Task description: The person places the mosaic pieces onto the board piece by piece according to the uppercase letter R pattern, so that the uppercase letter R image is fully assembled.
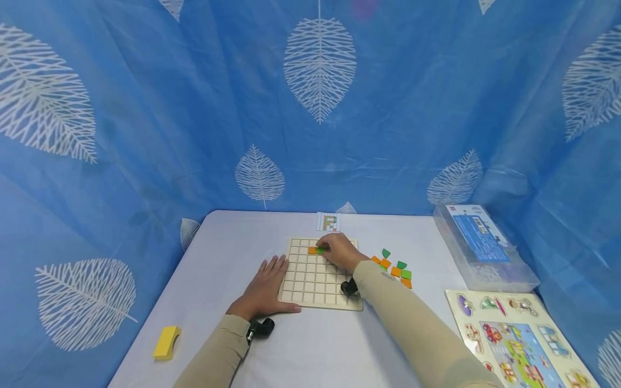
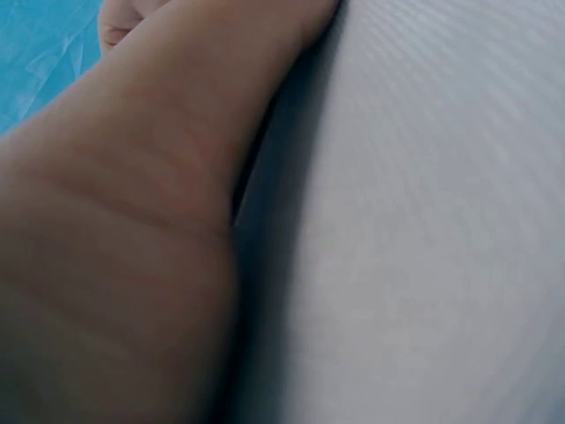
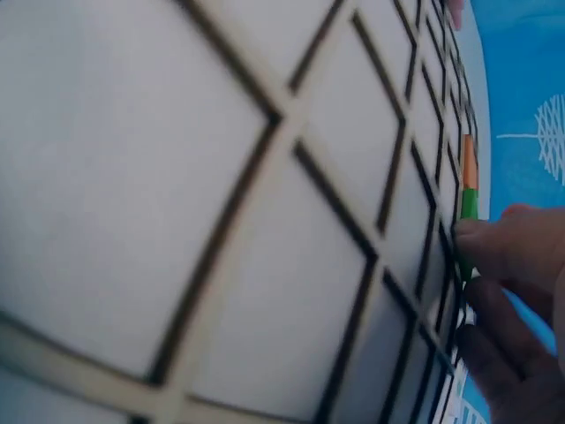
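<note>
A pale wooden grid board [image 1: 305,280] lies on the white table. My left hand [image 1: 266,285] rests flat with fingers spread along the board's left edge, its thumb by the near-left corner. Over the far rows, my right hand [image 1: 341,251] pinches a small green tile [image 3: 469,205] between thumb and fingers. That tile sits right beside an orange tile [image 1: 311,250] in the same row of the grid. In the left wrist view, mostly the wrist and the white tablecloth [image 2: 433,221] show, blurred.
Several loose orange and green tiles [image 1: 406,274] lie right of the board. A small pattern card [image 1: 328,221] lies beyond it. To the right are a clear plastic box [image 1: 490,275] and a picture puzzle board [image 1: 453,302]. An arched yellow block [image 1: 166,343] stands at the near left.
</note>
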Demonstrator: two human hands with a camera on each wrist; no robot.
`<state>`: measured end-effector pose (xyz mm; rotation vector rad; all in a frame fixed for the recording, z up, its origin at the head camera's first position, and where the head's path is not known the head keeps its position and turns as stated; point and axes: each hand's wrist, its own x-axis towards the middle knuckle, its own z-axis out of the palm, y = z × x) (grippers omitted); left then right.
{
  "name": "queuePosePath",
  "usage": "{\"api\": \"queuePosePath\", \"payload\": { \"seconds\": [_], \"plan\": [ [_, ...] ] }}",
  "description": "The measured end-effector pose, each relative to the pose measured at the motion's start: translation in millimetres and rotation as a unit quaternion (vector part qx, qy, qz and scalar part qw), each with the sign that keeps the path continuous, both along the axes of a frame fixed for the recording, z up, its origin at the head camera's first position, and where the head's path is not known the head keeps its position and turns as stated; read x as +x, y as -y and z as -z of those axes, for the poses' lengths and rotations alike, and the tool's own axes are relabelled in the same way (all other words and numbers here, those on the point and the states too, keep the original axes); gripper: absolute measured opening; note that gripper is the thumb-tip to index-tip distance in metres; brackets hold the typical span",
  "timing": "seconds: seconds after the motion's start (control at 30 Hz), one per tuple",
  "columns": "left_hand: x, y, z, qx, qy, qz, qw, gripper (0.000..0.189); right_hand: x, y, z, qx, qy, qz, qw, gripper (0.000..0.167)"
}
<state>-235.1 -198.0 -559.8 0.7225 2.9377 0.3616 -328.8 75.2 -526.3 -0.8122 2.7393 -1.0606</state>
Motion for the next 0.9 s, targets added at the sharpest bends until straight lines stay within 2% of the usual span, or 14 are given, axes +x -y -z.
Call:
{"api": "queuePosePath", "payload": {
  "seconds": [0.3,0.5,0.63,0.73,0.9],
  "plan": [
    [0.1,1.3,3.2,0.022,-0.016,0.006,0.9996,0.138,2.3,0.9,-4.4,-0.001,0.036,0.028,0.9989,0.030],
    [1.1,0.5,0.1,0.009,-0.003,-0.002,1.0000,0.139,5.2,-3.3,-2.9,-0.009,0.025,0.019,0.9995,0.030],
    [1.5,-0.3,0.5,0.016,-0.008,-0.002,0.9998,0.139,6.4,-8.9,1.5,-0.018,0.013,0.016,0.9996,0.030],
    [1.7,-0.7,1.6,0.022,-0.014,-0.001,0.9997,0.139,7.3,-13.7,3.9,-0.029,0.006,0.021,0.9994,0.029],
    [2.2,-1.2,1.3,0.006,-0.003,-0.008,0.9999,0.140,8.7,-23.6,3.0,-0.034,0.003,0.038,0.9987,0.025]
  ]
}}
